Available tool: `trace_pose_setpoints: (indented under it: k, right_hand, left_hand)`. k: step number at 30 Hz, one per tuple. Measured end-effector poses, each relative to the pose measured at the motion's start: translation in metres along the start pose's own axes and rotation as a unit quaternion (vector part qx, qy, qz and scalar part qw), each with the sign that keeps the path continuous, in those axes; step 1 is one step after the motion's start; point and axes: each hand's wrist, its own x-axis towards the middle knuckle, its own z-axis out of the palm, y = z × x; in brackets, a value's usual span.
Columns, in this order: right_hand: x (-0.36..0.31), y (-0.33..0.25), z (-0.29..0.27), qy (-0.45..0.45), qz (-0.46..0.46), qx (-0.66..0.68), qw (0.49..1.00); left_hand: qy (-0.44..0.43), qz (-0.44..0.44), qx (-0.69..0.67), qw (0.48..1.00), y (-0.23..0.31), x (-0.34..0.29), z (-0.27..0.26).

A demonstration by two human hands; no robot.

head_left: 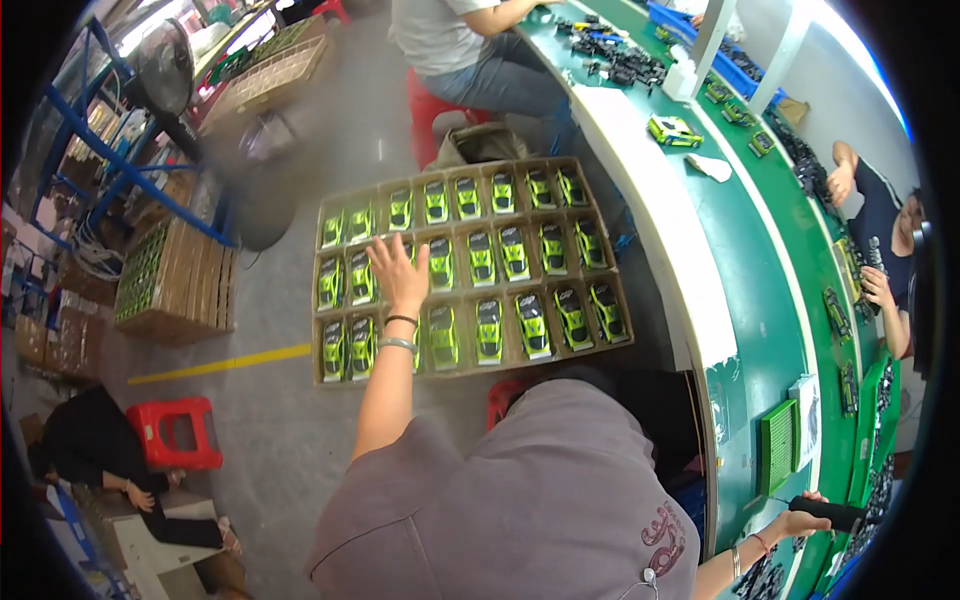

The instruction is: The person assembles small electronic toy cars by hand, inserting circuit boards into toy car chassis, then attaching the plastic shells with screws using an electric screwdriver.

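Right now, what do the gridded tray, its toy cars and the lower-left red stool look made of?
Tray: likely cardboard; matt brown, thin dividers.
Toy cars: glossy green and black, likely plastic; painted metal possible.
Stool: likely moulded plastic; smooth, solid red.

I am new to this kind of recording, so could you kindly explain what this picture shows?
There is no machine here: a person works with two bare hands. This single view comes from a wide camera worn on their head, so straight edges look bent. The left hand is spread over a brown tray of green toy cars in three rows; I cannot tell whether it touches one. The right hand holds a black tool at the green bench, where black parts lie.
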Motion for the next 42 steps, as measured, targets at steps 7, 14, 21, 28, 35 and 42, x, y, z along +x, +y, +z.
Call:
trace_pose_setpoints:
  k: [7,14,21,28,35,42]
  right_hand:
    - [0.006,0.018,-0.017,0.025,-0.011,0.02,0.999]
    - [-0.003,0.033,0.03,0.023,-0.047,0.035,0.998]
    - [-0.02,0.004,0.016,0.041,-0.038,-0.014,0.998]
    - [-0.024,-0.011,0.03,0.055,-0.011,-0.071,0.996]
    - [-0.025,-0.014,0.038,0.032,-0.019,-0.12,0.992]
    - [-0.027,-0.01,0.039,0.031,0.007,-0.094,0.995]
  left_hand:
    - [0.01,0.108,-0.069,0.992,0.088,0.063,0.048]
    - [-0.063,0.197,0.077,0.975,0.049,0.052,0.118]
    - [-0.198,0.091,0.124,0.968,0.076,0.036,0.117]
    - [-0.019,0.269,-0.396,0.878,0.339,0.063,-0.012]
    - [-0.157,0.691,-0.4,0.581,0.647,-0.093,-0.052]
    - [-0.262,0.773,-0.277,0.507,0.804,-0.227,0.074]
